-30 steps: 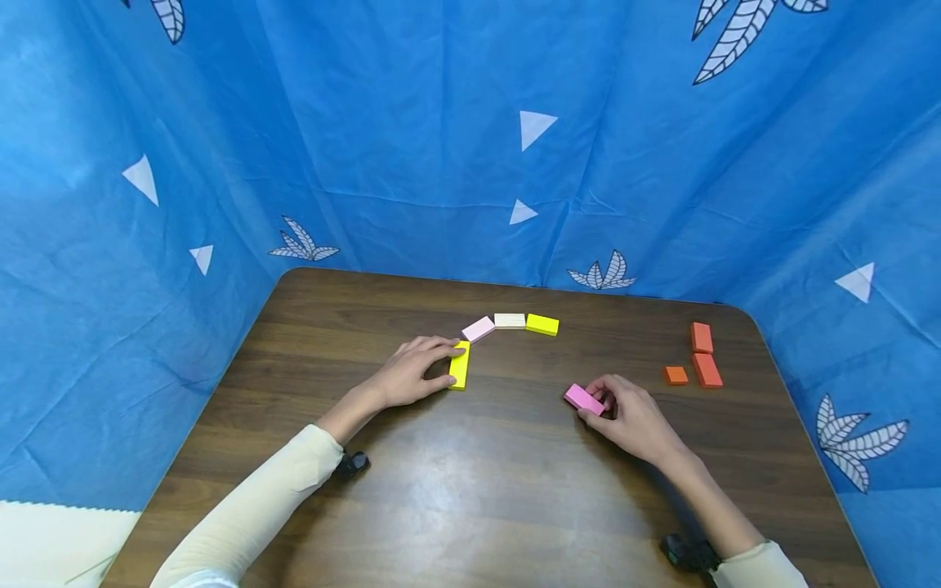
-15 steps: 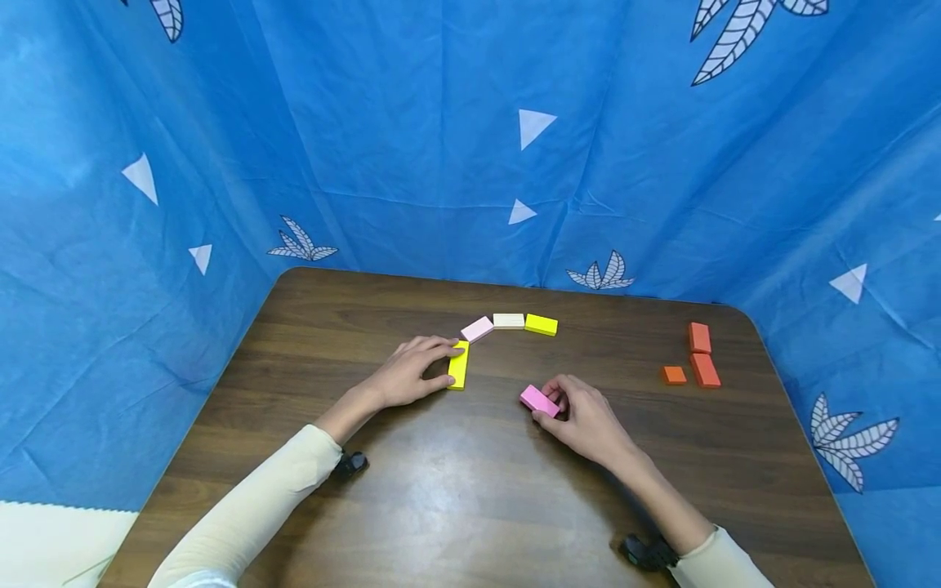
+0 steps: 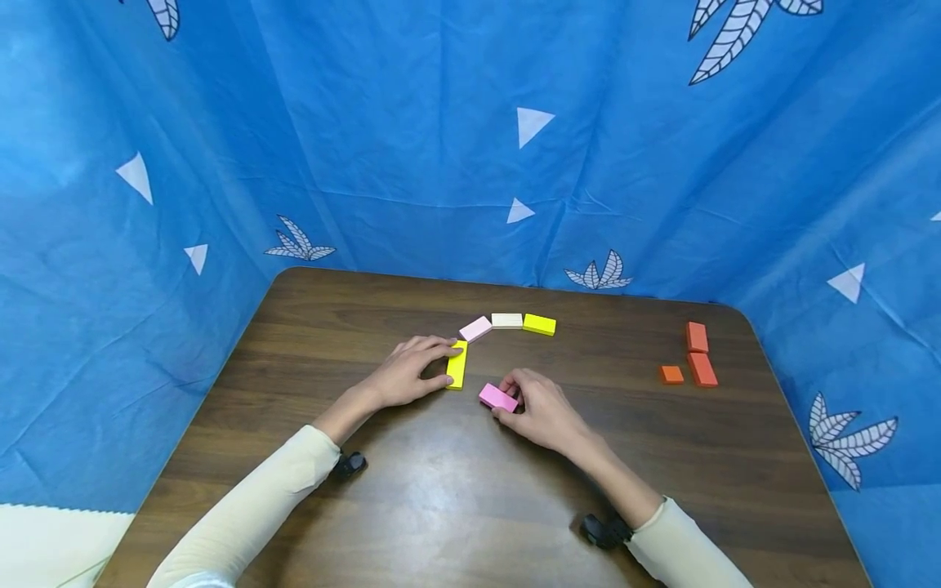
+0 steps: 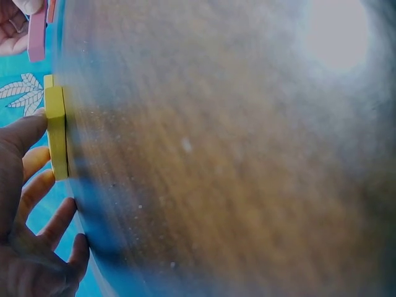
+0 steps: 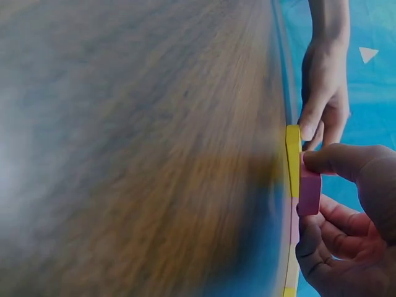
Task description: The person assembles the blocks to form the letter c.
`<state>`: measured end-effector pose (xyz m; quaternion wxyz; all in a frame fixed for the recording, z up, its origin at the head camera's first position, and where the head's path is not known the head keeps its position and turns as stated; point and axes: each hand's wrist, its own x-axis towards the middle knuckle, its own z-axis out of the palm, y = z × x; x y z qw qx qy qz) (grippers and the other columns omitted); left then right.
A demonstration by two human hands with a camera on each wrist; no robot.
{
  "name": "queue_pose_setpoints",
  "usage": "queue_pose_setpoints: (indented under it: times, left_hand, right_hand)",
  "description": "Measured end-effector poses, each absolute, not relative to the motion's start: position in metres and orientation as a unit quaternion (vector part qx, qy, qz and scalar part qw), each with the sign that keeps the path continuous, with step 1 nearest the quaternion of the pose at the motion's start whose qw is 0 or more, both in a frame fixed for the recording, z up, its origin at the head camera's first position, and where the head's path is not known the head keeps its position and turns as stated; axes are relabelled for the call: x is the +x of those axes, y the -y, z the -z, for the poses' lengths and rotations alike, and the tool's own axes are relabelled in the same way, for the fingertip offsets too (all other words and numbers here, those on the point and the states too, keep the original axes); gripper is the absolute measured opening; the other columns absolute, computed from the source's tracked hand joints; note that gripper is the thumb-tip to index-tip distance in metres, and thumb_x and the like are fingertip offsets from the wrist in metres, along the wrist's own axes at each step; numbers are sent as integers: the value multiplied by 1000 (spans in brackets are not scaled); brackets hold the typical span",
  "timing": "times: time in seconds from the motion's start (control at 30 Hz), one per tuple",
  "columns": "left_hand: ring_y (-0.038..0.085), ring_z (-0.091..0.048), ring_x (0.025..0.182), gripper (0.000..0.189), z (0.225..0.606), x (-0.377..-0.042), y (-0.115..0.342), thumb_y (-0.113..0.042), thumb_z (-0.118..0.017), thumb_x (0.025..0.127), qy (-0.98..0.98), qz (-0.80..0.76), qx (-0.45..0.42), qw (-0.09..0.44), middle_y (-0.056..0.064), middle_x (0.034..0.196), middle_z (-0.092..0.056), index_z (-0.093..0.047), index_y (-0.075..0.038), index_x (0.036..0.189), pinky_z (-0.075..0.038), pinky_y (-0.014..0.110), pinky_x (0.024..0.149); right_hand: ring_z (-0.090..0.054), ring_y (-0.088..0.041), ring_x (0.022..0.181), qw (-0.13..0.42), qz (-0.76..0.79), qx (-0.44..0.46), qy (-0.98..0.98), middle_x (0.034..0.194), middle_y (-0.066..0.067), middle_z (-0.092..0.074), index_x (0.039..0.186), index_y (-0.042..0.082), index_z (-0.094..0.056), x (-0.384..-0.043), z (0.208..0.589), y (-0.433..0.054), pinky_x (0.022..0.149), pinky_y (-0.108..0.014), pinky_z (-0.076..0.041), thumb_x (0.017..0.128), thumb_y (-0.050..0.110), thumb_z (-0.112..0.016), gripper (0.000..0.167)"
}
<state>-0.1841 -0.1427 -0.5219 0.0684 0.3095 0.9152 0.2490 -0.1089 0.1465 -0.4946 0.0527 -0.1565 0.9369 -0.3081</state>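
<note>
In the head view, my left hand holds a yellow block lying on the table, thumb at its near end and index finger at its far end. My right hand pinches a pink block between thumb and fingers, just right of the yellow block's near end. The right wrist view shows this pink block standing off the tabletop, overlapping the row of blocks behind. From the yellow block's far end curve a pale pink block, a cream block and a second yellow block.
At the right of the brown table, two red-orange blocks lie end to end beside a small orange block. A blue patterned cloth hangs around the table's back and sides.
My right hand has carried the pink block leftward, from the right of the table's middle to near the held yellow block. My left hand and the curved row stay in place.
</note>
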Motion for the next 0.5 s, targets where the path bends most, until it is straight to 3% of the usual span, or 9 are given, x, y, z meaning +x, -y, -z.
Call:
queue_pose_setpoints:
  times: [0.5]
  left_hand:
    - [30,-50,150,56,522,-183,143,-41,-72,104,-911,-261,314,63,-2,165,-53,-59,-24,155,-36,63,124]
  right_hand:
    - [-55,-7,80,51,285,-200,-936,92,6,-64,104,16,-70,-114,504,-117,74,-23,-48,86,29,-91,30]
